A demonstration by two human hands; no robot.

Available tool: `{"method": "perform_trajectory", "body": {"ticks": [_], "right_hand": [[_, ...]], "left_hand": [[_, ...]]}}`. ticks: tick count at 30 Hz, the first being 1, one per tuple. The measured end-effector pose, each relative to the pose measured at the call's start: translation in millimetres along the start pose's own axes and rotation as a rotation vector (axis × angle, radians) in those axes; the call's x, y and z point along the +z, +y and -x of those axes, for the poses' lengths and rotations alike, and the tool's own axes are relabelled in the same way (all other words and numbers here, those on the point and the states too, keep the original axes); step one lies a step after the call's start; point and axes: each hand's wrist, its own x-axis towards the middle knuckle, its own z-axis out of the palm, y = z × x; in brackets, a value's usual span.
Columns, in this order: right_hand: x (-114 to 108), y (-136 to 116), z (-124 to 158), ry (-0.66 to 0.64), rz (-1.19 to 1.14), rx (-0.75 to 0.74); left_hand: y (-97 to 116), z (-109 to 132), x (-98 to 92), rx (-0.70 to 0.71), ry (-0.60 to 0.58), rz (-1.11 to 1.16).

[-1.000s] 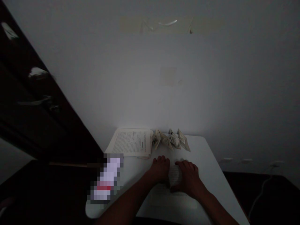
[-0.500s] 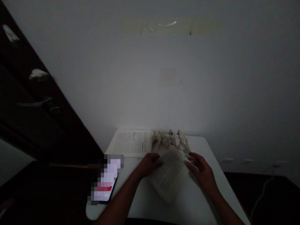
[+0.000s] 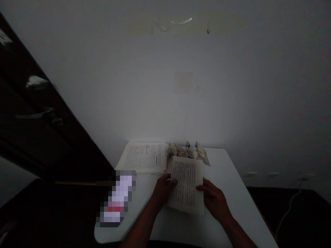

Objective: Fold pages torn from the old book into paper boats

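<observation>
A printed sheet of paper (image 3: 187, 186) is held up above the white table by both hands, its lines of text facing me. My left hand (image 3: 164, 187) grips its left edge, thumb on the front and fingers behind. At the right edge, my right hand (image 3: 214, 198) pinches the sheet in the same way. Behind the sheet's top edge stand several folded paper pieces (image 3: 191, 151), partly covered by it. To their left lies a stack of printed pages (image 3: 144, 157).
A phone (image 3: 117, 198) with a lit, blurred-out screen lies at the left edge of the white table (image 3: 232, 179). The pale wall (image 3: 129, 86) rises behind the table. A dark door (image 3: 51, 131) is on the left; a white cable (image 3: 289, 206) hangs at the right.
The sheet has turned from a slant to nearly upright, its text now facing me squarely. My right hand has moved slightly left and down, gripping the right edge.
</observation>
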Motion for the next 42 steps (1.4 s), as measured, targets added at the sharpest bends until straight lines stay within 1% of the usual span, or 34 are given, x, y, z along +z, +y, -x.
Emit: {"method": "perform_trajectory", "body": {"ticks": [4,7,10,13,16,18,21,25,30,32,35,38,42], "right_hand": [[-1,5,-1,0.01,-0.141,0.118],[-2,9,0,0.024,-0.258,0.192],[-2,9,1,0.026,-0.322,0.216],[-3,3,0,0.002,-0.377,0.225],[-5,-5,-3,-0.04,-0.415,0.225],[-7,-8,-4,-0.053,-0.407,0.223],[-8,-7,-3,-0.028,-0.332,0.246],[-6,-2,-2,0.0,-0.25,0.299],[-3,-3,-2,0.03,-0.221,0.284],[-2,-3,-3,0.048,-0.193,0.256],[-1,-1,-2,0.04,-0.149,0.222],[0,-1,-2,0.033,-0.137,0.214],[0,-1,0,0.039,-0.123,0.217]], "left_hand": [[2,4,-5.8,0.012,-0.027,0.044],[3,11,-12.7,0.092,-0.095,0.091],[3,17,-16.6,0.19,-0.167,0.002],[1,17,-17.0,0.19,-0.166,-0.111],[-1,14,-16.7,0.185,-0.151,-0.13],[-1,14,-16.6,0.203,-0.136,-0.143],[0,15,-15.7,0.232,-0.12,-0.195],[5,19,-11.7,0.242,-0.138,-0.245],[10,23,-5.0,0.311,-0.155,-0.282],[9,23,-3.1,0.331,-0.138,-0.293],[5,22,-2.0,0.362,-0.082,-0.31],[0,21,-2.5,0.382,-0.046,-0.305],[-3,20,-3.4,0.374,-0.025,-0.307]]}}
